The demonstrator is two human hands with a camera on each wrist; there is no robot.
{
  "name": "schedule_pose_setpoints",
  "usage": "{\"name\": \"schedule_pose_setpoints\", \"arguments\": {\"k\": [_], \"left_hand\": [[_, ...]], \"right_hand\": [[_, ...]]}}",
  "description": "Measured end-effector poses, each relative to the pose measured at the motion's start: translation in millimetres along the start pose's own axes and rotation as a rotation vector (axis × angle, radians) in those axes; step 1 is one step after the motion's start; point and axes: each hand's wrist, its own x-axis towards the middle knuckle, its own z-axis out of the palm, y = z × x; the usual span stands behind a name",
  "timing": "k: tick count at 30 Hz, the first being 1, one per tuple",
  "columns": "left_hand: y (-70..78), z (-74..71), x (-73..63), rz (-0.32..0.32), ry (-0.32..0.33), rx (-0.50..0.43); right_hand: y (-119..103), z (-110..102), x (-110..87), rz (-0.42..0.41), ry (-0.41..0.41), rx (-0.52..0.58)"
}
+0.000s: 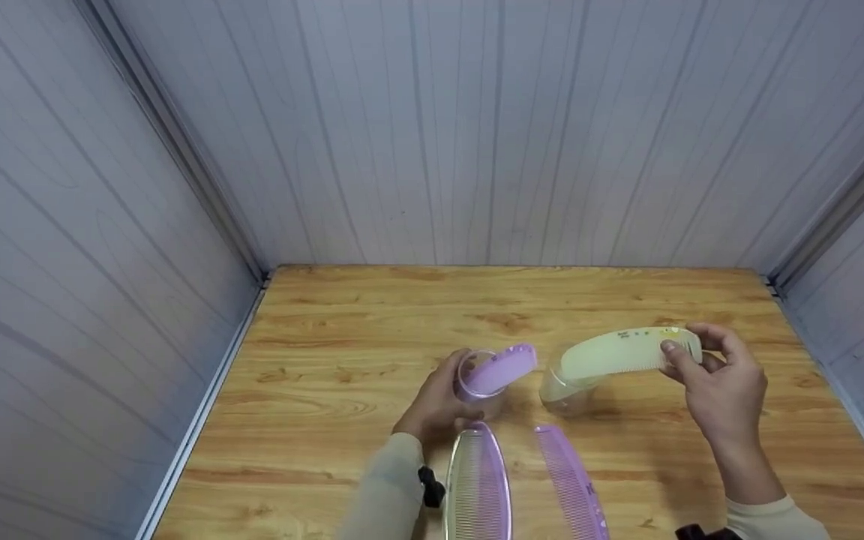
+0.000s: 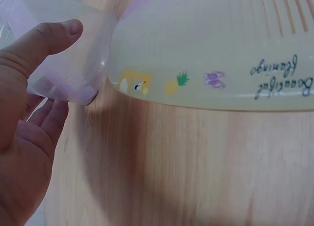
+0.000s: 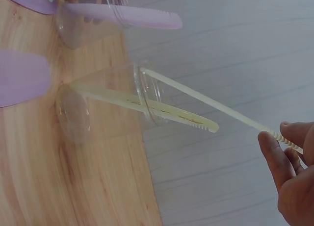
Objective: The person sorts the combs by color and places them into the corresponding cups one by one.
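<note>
My left hand (image 1: 441,399) is curled round a clear plastic cup (image 1: 493,406), thumb along its side in the left wrist view. A purple comb (image 1: 505,367) leans in that cup, its end sticking out past the rim. Between thumb and fingers, my right hand (image 1: 728,386) pinches one end of a pale yellow comb (image 1: 619,352). The comb's far end is at the mouth of a second clear cup (image 1: 565,403). Inside this second cup, the right wrist view shows another yellow comb (image 3: 167,110) leaning against the rim.
Near the front of the wooden table (image 1: 312,360), a yellow comb (image 1: 463,480) overlaps a purple comb (image 1: 492,472). To their right lies a separate purple comb (image 1: 573,480). Grey panel walls (image 1: 447,135) enclose the table at the back and sides.
</note>
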Motion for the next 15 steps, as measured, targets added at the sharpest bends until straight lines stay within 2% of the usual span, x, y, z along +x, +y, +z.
{"name": "schedule_pose_setpoints", "arguments": {"k": [5, 15], "left_hand": [[-1.3, 2.4, -3.5, 0.003, 0.006, 0.003], [2.2, 0.2, -3.9, 0.026, -0.005, 0.047]], "right_hand": [[8.6, 4.2, -2.3, 0.026, -0.029, -0.012], [14.7, 15.7, 0.8, -0.002, -0.116, -0.104]]}}
